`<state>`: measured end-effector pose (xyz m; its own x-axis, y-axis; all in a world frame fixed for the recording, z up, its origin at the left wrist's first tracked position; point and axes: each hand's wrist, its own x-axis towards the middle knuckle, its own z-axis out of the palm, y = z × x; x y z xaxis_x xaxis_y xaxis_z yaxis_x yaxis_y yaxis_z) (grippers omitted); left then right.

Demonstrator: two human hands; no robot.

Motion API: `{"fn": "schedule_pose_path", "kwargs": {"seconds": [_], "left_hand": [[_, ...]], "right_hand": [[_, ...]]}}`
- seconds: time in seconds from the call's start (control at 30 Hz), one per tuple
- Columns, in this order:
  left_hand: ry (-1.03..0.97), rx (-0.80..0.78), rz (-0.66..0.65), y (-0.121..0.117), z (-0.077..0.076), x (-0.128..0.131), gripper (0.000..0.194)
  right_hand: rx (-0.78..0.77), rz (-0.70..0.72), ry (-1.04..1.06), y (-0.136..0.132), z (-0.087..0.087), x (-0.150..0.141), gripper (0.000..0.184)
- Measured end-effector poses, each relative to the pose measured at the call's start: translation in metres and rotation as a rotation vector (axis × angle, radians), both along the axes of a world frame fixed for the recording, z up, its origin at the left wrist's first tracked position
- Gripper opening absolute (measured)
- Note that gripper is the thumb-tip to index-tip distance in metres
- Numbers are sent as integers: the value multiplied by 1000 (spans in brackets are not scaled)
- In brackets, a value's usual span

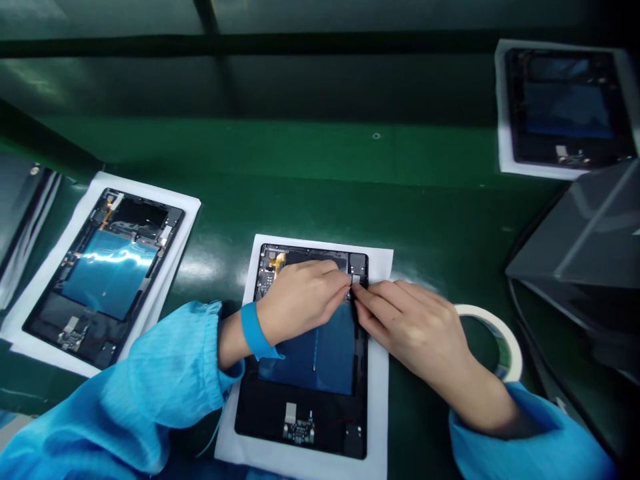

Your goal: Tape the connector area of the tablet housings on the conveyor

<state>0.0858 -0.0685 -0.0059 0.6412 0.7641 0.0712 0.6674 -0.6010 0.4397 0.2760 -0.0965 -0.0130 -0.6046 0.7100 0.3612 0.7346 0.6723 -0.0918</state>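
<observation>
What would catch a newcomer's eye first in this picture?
Probably the two hands, left and right, fingers close together at the upper right of an opened tablet on white sheets. Next, the bright blue left sleeve and right sleeve, with a blue band around the left wrist. To the left, a second opened tablet shows a bright streak of glare across its blue panel.

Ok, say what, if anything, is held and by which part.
Can't tell: the left hand and right hand nearly meet over the tablet, hiding any hold.
</observation>
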Motion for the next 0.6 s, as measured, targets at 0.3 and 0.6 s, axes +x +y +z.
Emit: {"fn": "schedule_pose_path", "kwargs": {"seconds": [0.3,0.6], "left_hand": [[-3,7,-18,1,-1,0,23],[-7,-2,-18,2,0,-1,21]], "right_hand": [[-6,6,-24,1,2,1,14],[-40,-2,-93,0,3,0,17]]}}
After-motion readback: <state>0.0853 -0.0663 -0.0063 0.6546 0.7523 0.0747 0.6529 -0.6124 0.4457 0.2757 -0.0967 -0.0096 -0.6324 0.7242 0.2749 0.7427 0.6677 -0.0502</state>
